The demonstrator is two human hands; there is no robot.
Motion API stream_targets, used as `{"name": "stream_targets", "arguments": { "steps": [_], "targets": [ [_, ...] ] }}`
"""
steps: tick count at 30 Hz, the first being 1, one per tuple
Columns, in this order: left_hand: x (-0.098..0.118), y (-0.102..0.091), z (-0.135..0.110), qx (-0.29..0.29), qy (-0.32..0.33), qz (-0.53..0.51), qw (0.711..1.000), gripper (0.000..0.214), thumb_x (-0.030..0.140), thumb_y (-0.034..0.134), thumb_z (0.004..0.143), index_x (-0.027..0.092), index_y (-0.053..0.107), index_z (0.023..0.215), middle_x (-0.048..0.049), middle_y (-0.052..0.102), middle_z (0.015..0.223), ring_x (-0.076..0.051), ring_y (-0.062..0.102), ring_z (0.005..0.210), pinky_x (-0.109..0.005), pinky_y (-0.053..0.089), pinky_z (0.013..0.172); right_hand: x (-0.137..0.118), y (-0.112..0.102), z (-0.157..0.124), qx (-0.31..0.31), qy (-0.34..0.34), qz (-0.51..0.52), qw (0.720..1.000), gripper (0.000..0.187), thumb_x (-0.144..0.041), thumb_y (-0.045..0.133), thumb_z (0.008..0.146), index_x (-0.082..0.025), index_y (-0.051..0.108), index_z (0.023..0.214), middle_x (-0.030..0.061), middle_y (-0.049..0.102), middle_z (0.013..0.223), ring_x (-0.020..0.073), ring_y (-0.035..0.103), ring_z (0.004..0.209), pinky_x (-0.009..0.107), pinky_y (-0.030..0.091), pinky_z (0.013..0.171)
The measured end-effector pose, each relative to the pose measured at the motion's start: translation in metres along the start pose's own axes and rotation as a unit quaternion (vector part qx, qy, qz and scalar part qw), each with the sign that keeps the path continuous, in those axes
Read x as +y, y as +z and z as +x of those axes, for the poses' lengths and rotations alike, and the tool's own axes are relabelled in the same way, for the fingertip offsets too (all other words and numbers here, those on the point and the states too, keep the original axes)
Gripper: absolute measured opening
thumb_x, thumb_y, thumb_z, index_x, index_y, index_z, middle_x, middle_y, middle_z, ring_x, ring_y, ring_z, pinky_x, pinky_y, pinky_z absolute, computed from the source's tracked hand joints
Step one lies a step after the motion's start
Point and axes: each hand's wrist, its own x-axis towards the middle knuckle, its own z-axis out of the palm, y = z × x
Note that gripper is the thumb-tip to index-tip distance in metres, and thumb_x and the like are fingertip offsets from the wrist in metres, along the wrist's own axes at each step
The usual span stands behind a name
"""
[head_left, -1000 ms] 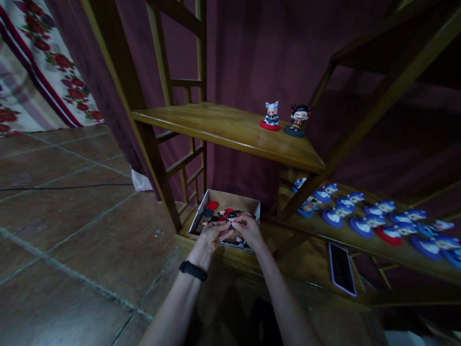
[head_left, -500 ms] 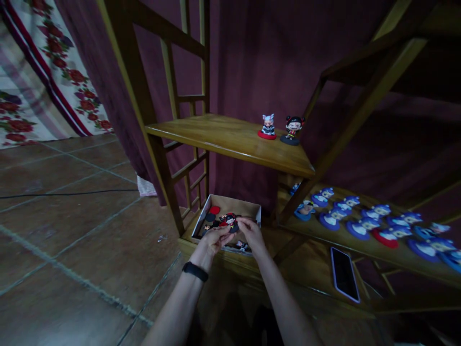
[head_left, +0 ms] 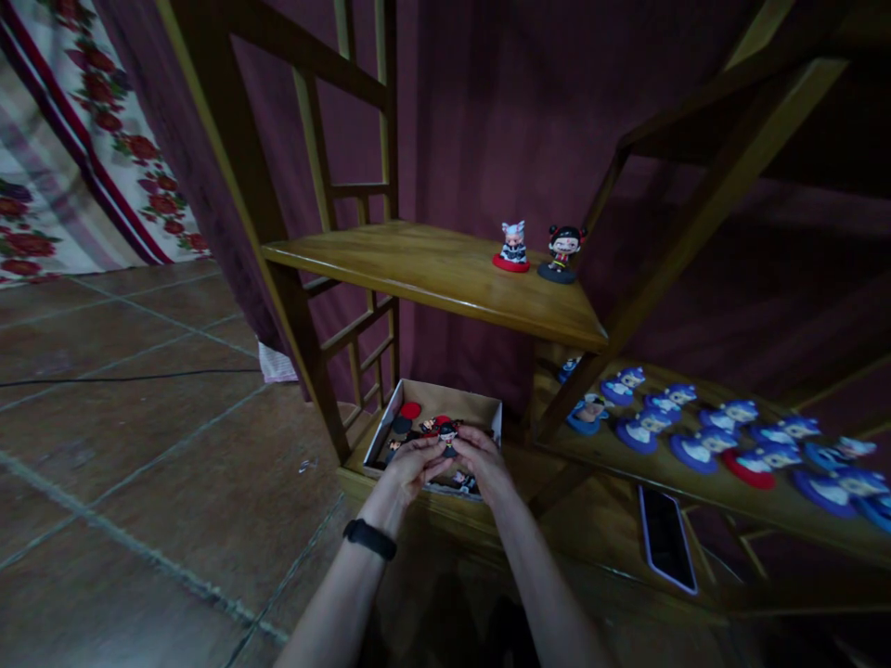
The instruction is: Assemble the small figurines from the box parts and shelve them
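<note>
My left hand [head_left: 410, 463] and my right hand [head_left: 482, 460] meet over an open cardboard box [head_left: 445, 393] on the lowest shelf. Together they pinch a small black-haired figurine [head_left: 447, 436] held between their fingertips. The box holds several loose figurine parts and round red and dark bases [head_left: 410, 410]. A black band [head_left: 368, 539] circles my left wrist. On the middle shelf [head_left: 418, 264] above stand two finished figurines: a white-haired one on a red base [head_left: 512, 247] and a black-haired one on a dark base [head_left: 561, 250].
A lower right shelf [head_left: 786, 501] carries several blue-based figurines [head_left: 696, 436] and one red-based. A phone [head_left: 666, 537] lies face up beneath it. Wooden uprights [head_left: 292, 306] frame the shelving. Maroon curtain behind, tiled floor [head_left: 139, 464] to the left with a black cable.
Both hands stay together over the box, working the small figurine; it shifted slightly between the fingertips. The view moved a little.
</note>
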Motion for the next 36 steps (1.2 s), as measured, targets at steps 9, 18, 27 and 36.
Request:
{"name": "stream_targets", "arguments": {
  "steps": [9,18,27,36],
  "targets": [
    [0.012,0.008,-0.014,-0.085,0.11,0.015,0.99,0.028,0.005,0.072,0.062,0.012,0.067,0.088,-0.0077,0.069,0.088,-0.015,0.064,0.078,-0.026,0.052,0.074,-0.015,-0.007,0.001,-0.083,-0.148,-0.079,0.982,0.024,-0.026,0.064,0.064,-0.025,0.062,0.087,0.0005,0.065,0.098,0.0181,0.06,0.093,0.034,0.046,0.086],
    [0.023,0.011,-0.025,-0.143,0.191,0.066,0.969,0.033,0.015,0.075,0.06,0.011,0.068,0.093,-0.0109,0.069,0.093,-0.015,0.062,0.078,-0.024,0.046,0.072,-0.027,-0.004,-0.008,-0.083,-0.25,-0.127,0.956,0.007,-0.025,0.059,0.072,-0.023,0.06,0.08,0.0025,0.061,0.102,0.0172,0.059,0.095,0.03,0.046,0.084],
    [0.025,0.012,-0.027,-0.145,0.204,0.095,0.964,0.031,0.017,0.073,0.063,0.012,0.068,0.094,-0.008,0.069,0.087,-0.013,0.061,0.072,-0.024,0.045,0.072,-0.033,-0.006,-0.01,-0.076,-0.275,-0.17,0.943,0.008,-0.024,0.058,0.074,-0.022,0.063,0.08,0.0036,0.062,0.102,0.0173,0.059,0.094,0.029,0.047,0.081],
    [0.018,0.011,-0.018,-0.13,0.187,0.058,0.972,0.028,0.019,0.073,0.064,0.012,0.068,0.091,-0.0073,0.068,0.087,-0.012,0.061,0.073,-0.022,0.048,0.07,-0.031,0.002,-0.008,-0.039,-0.219,-0.15,0.963,0.013,-0.028,0.062,0.07,-0.022,0.062,0.082,0.0021,0.064,0.094,0.0171,0.06,0.089,0.03,0.047,0.082]
  ]
}}
